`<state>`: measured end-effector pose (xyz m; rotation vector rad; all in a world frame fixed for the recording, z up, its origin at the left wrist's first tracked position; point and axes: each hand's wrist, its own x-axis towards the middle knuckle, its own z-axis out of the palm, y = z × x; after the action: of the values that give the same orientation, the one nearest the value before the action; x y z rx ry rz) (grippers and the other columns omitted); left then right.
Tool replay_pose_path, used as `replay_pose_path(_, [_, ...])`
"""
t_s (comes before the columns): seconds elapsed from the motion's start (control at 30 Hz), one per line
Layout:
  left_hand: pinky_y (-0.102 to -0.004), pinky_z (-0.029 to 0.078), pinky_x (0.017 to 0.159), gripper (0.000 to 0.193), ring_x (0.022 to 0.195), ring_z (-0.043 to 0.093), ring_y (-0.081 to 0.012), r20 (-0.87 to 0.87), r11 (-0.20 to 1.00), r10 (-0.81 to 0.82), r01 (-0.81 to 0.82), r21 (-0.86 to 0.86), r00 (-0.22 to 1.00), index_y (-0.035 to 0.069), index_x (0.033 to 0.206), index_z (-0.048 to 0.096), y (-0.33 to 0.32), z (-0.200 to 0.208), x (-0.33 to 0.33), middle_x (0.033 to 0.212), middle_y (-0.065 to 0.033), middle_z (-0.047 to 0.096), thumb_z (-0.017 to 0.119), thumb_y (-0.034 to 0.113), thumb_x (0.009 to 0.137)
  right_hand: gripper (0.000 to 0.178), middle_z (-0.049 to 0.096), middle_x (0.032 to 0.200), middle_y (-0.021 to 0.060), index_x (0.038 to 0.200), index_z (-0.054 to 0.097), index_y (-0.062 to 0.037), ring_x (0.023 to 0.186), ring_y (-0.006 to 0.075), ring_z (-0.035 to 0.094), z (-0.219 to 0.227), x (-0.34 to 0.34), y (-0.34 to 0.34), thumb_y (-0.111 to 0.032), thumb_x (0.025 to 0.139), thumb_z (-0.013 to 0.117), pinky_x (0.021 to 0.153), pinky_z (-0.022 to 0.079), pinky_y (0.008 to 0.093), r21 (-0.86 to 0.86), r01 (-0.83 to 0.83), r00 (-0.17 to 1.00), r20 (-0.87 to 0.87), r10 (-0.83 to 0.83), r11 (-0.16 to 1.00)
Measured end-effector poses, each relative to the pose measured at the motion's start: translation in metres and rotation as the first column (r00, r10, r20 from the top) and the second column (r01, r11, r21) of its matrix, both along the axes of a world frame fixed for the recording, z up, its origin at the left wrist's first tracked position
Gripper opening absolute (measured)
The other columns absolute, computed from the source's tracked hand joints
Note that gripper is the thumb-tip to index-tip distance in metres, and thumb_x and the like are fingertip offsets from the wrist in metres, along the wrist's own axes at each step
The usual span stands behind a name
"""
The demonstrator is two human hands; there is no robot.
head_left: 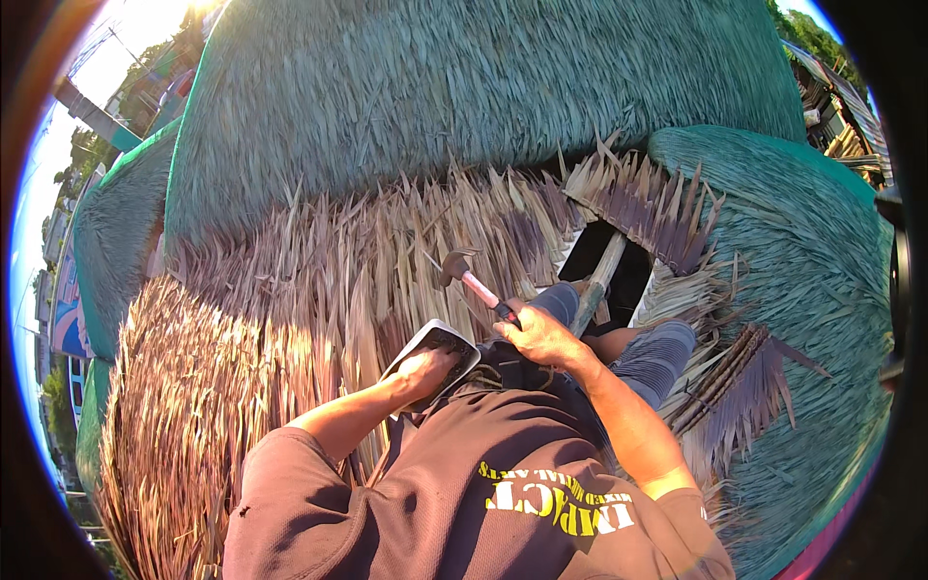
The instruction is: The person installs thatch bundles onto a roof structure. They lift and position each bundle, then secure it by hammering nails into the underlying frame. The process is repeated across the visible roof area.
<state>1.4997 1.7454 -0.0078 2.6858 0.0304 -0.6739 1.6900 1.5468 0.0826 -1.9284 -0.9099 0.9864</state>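
My right hand (541, 336) is closed around the dark grip of a claw hammer (479, 290). Its metal head points up and left, above the dry thatch (358, 261). Close to my waist, the fingers of my left hand (423, 373) reach into a pale-rimmed container (468, 363) with dark contents. The rim and contents hide those fingertips, and what they touch does not show. Beyond my right hand, a weathered wooden pole (601, 280) crosses a dark gap in the thatch beside my leg.
Green-tinted thatch (483, 87) rises in front, and another green slope (802, 251) lies to the right. A loose thatch panel (650, 215) tilts over the gap's far edge. More thatch panels (730, 382) lie stacked at my right. Rooftops and trees show far left.
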Motion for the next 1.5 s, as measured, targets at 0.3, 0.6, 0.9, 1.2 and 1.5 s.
replay_pose_path(0.3, [-0.0419,0.056,0.081,0.03,0.09,0.073,-0.0306,-0.024,0.882,0.361,-0.349,-0.316,0.932,0.005,0.113,0.07,0.0,0.069,0.019,0.089,-0.0188,0.073,0.071,0.016,0.086,0.037,0.057,0.072,0.0138,0.111,0.057,0.0,0.064,0.027,0.056,-0.01,-0.002,0.0,-0.032,0.095,0.066,0.063,0.046,0.0423,0.093,0.171,0.985,-0.011,-0.171,0.981])
replay_pose_path(0.6, [-0.0185,0.056,0.068,0.014,0.079,0.067,-0.0085,-0.688,-0.553,0.282,-0.472,-0.686,0.668,0.008,0.11,0.061,-0.017,0.115,0.094,0.093,0.0006,0.067,0.066,0.015,0.099,0.038,0.055,0.077,-0.0048,0.13,0.06,-0.0051,0.056,0.0027,0.049,0.027,-0.002,-0.021,-0.01,0.095,0.071,0.048,0.039,0.0207,0.455,0.438,0.86,-0.465,-0.213,0.775])
replay_pose_path(0.9, [-0.0184,0.06,0.072,0.046,0.08,0.069,-0.0076,-0.715,-0.593,-0.137,-0.635,-0.496,0.686,0.001,0.141,0.051,-0.055,0.108,0.14,0.102,-0.0019,0.07,0.064,0.016,0.1,0.024,0.064,0.081,-0.0025,0.112,0.065,-0.001,0.062,0.0017,0.05,0.015,0.005,-0.038,-0.015,0.094,0.074,0.054,0.039,0.0199,0.461,0.64,0.735,-0.601,-0.313,0.615])
replay_pose_path(1.2, [-0.0193,0.059,0.072,0.016,0.081,0.069,-0.0083,-0.798,-0.427,-0.054,-0.737,-0.525,0.6,0.004,0.108,0.065,-0.072,0.1,0.165,0.091,-0.0003,0.068,0.068,0.016,0.098,0.01,0.061,0.079,-0.0034,0.095,0.064,-0.0021,0.071,0.0035,0.052,0.004,0.013,-0.058,-0.011,0.098,0.066,0.063,0.042,0.0219,0.457,0.733,0.679,-0.54,-0.497,0.504])
replay_pose_path(1.5, [-0.0242,0.054,0.073,0.018,0.08,0.068,-0.0125,-0.584,-0.018,0.217,-0.595,-0.803,0.782,0.004,0.103,0.063,-0.079,0.1,0.188,0.091,-0.0042,0.069,0.07,0.02,0.097,0.014,0.055,0.066,-0.0025,0.103,0.062,0.0,0.05,0.0033,0.048,-0.006,0.032,-0.069,-0.013,0.1,0.065,0.046,0.038,0.0205,0.373,0.76,0.629,-0.628,-0.458,0.532])
